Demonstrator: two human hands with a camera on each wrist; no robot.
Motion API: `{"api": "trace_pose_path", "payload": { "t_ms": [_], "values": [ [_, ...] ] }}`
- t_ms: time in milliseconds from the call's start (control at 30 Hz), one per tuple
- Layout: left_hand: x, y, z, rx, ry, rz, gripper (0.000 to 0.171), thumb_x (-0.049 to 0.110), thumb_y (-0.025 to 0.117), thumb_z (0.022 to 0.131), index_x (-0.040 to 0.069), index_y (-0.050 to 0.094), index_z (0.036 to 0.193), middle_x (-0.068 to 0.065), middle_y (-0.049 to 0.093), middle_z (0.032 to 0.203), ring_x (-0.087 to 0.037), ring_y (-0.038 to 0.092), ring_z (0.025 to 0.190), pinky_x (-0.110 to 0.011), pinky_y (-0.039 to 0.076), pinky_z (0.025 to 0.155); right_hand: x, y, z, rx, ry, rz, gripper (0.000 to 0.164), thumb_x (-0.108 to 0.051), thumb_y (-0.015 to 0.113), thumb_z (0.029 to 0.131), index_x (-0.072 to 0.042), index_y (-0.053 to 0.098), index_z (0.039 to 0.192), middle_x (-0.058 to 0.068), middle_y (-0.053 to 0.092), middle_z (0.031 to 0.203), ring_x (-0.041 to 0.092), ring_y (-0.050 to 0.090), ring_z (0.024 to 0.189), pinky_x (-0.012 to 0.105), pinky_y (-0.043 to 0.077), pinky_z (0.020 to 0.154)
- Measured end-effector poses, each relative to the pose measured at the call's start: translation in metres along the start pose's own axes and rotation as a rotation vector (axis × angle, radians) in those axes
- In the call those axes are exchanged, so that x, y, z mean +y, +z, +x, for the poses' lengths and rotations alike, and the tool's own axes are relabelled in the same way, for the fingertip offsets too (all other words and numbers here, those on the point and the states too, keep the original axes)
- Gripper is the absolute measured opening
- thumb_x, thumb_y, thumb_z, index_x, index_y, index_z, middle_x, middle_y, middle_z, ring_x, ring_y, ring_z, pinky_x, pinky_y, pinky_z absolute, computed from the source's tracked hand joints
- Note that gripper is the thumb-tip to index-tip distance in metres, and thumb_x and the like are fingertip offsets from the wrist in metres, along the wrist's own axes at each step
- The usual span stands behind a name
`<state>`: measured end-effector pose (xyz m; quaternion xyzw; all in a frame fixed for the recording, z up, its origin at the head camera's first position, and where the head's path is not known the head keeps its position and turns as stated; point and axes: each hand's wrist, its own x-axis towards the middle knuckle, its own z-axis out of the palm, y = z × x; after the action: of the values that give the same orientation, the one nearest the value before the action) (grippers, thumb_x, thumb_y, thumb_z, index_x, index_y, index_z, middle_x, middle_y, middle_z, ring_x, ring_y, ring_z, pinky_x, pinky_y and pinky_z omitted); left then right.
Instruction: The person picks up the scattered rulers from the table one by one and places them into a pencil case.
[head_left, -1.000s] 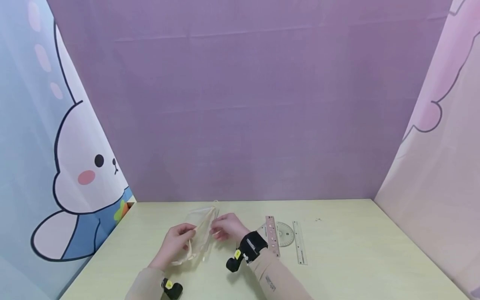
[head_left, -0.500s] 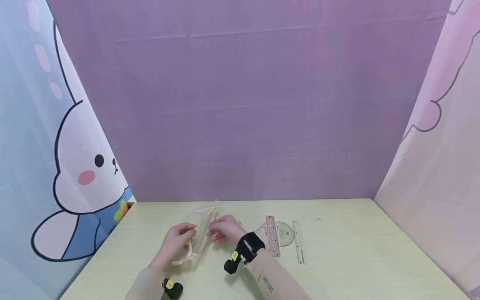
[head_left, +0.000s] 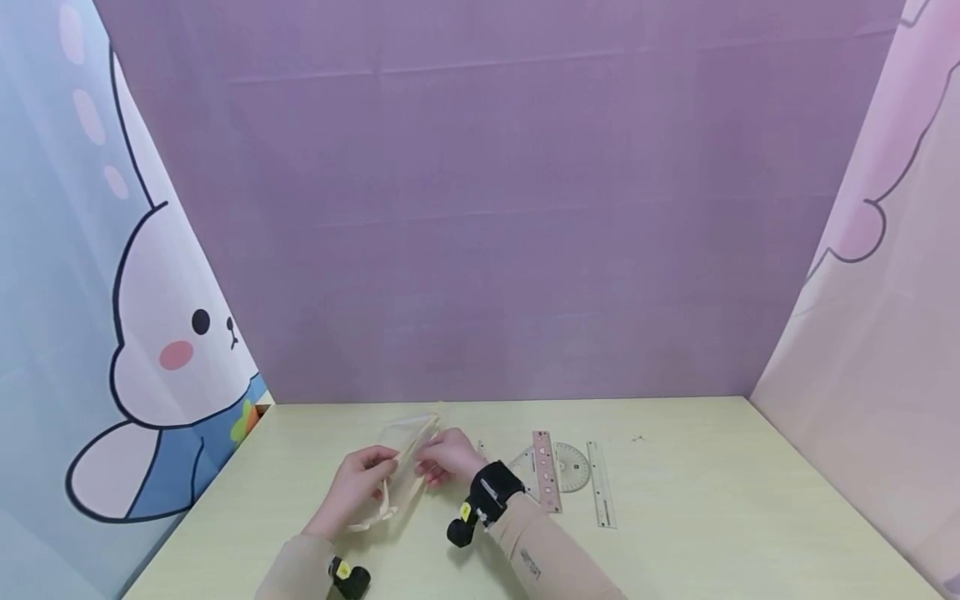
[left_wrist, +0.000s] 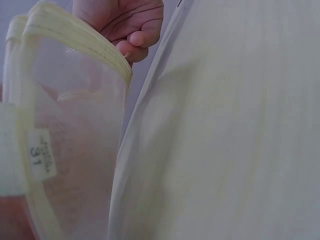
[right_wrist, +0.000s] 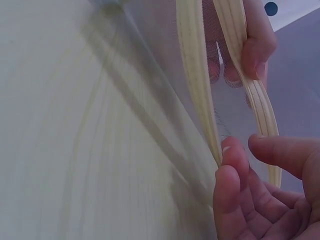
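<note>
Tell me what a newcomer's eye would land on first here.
Probably the big printed rabbit at the left of the head view, beside the broad purple sheet behind the table. Next, low and left of centre, the sheer bag, pinched by the left hand with the right hand at its edge. Then the pink ruler, just right of the hands.

Sheer mesh pouch [left_wrist: 85, 165], cream-edged, small pale tag [left_wrist: 41, 154], mouth parted, tilted, between left hand [head_left: 363, 483] and right hand [head_left: 452, 455]
</note>
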<state>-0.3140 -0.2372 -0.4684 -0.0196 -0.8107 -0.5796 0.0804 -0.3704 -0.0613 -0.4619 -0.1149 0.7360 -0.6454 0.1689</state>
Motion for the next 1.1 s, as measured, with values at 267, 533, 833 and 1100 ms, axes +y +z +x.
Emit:
{"api": "trace_pose_path", "payload": {
  "t_ms": [267, 533, 833, 1100],
  "values": [
    [0.018, 0.0, -0.008, -0.011, -0.004, -0.013, 0.018, 0.001, 0.062, 0.089, -0.009, 0.066, 0.104, -0.015, 0.062, 0.082, -0.013, 0.052, 0.064, -0.025, 0.048, 0.05, -0.002, -0.003, 0.0, -0.004, -0.009, -0.021, 0.014, -0.006, 0.065, 0.086, 0.006, 0.067, 0.093, 0.022, 0.069, 0.076, 0.01, 0.055, 0.045, 0.024, 0.05, 0.045],
    [0.027, 0.001, -0.012, -0.015, -0.013, -0.024, 0.019, 0.0, 0.06, 0.09, -0.011, 0.066, 0.105, -0.019, 0.062, 0.083, -0.013, 0.053, 0.065, -0.027, 0.049, 0.051, -0.003, -0.03, 0.005, -0.037, -0.076, -0.068, 0.021, -0.01, 0.066, 0.089, 0.006, 0.068, 0.103, 0.018, 0.07, 0.079, 0.013, 0.06, 0.052, 0.03, 0.055, 0.054],
    [-0.004, 0.001, 0.001, 0.005, -0.029, -0.061, 0.02, 0.006, 0.062, 0.09, -0.006, 0.067, 0.105, -0.014, 0.061, 0.08, -0.014, 0.053, 0.063, -0.025, 0.048, 0.05, 0.0, -0.093, 0.004, -0.068, -0.206, -0.263, 0.033, -0.015, 0.066, 0.092, 0.006, 0.065, 0.117, 0.01, 0.07, 0.095, 0.032, 0.067, 0.08, 0.04, 0.057, 0.069],
    [-0.011, -0.001, 0.0, -0.008, -0.087, -0.111, 0.024, 0.009, 0.062, 0.09, -0.005, 0.066, 0.109, -0.013, 0.062, 0.085, -0.012, 0.051, 0.061, -0.022, 0.046, 0.052, 0.006, -0.129, 0.002, -0.095, -0.35, -0.632, 0.051, -0.02, 0.076, 0.083, -0.002, 0.06, 0.128, 0.011, 0.057, 0.132, 0.034, 0.046, 0.126, 0.048, 0.037, 0.103]
  ]
}}
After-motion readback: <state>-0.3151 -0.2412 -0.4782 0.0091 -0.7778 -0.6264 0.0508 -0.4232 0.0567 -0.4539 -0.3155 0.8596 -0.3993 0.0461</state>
